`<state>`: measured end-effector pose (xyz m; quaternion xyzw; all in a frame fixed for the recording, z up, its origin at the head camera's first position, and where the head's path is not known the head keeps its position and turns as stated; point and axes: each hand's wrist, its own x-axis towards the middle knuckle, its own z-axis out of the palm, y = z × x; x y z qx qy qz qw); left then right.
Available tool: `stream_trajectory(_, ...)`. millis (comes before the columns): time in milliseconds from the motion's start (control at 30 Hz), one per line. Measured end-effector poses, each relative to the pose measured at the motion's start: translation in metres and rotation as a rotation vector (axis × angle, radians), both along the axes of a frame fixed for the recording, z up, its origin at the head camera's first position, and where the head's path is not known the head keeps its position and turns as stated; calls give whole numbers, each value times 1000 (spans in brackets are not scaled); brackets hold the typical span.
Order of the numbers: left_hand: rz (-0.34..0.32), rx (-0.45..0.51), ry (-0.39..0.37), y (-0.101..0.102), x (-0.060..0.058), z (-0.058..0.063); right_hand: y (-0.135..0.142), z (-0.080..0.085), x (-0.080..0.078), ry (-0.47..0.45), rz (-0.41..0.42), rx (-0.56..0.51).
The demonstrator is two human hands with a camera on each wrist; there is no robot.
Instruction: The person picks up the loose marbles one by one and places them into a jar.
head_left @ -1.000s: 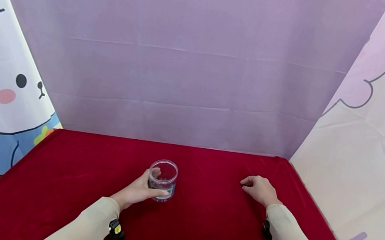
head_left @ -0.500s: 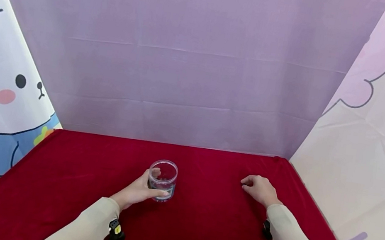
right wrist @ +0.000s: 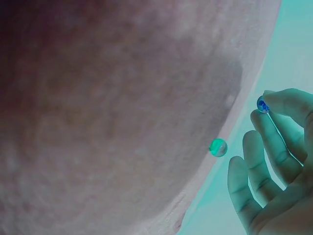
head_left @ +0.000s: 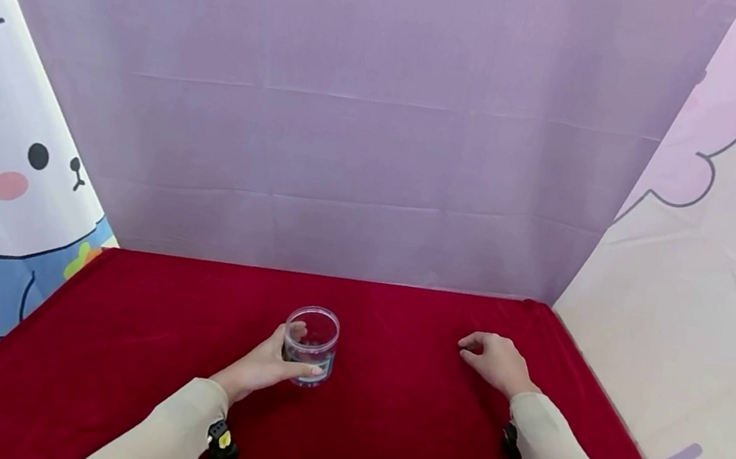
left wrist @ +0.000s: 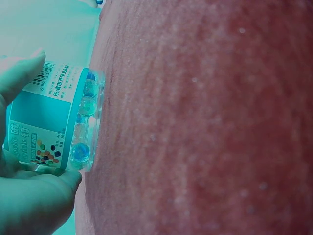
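Note:
My left hand (head_left: 263,365) grips a clear, lidless plastic jar (head_left: 309,345) upright, low over the red cloth left of centre. In the left wrist view the jar's printed label (left wrist: 46,105) faces the camera, and several small coloured balls (left wrist: 80,152) lie at its bottom. Over on the right, my right hand (head_left: 499,363) pinches a blue ball-shaped magnetic pin (right wrist: 262,104) between thumb and index finger, while the other fingers are spread loosely. A green ball-shaped magnetic pin (right wrist: 218,147) shows near those fingers in the right wrist view.
A red cloth (head_left: 368,454) covers the table. Behind it hangs a lilac curtain (head_left: 357,115). Printed cloth walls stand at the left, with a cartoon rabbit (head_left: 19,150), and at the right (head_left: 706,331).
My right hand has shifted very slightly left and away from me, its fingertips a little higher in the head view. The left hand and jar have stayed in place.

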<state>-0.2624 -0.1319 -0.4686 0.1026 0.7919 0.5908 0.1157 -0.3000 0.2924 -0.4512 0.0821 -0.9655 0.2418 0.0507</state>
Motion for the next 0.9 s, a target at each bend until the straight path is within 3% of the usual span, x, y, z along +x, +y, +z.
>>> stream_trajectory(467,-1,-6,-1,0,0,0,-16,12,3,86,43,-40)
stream_trajectory(900,-3,-10,4,0,0,0,-36,22,7,92,83,-58)
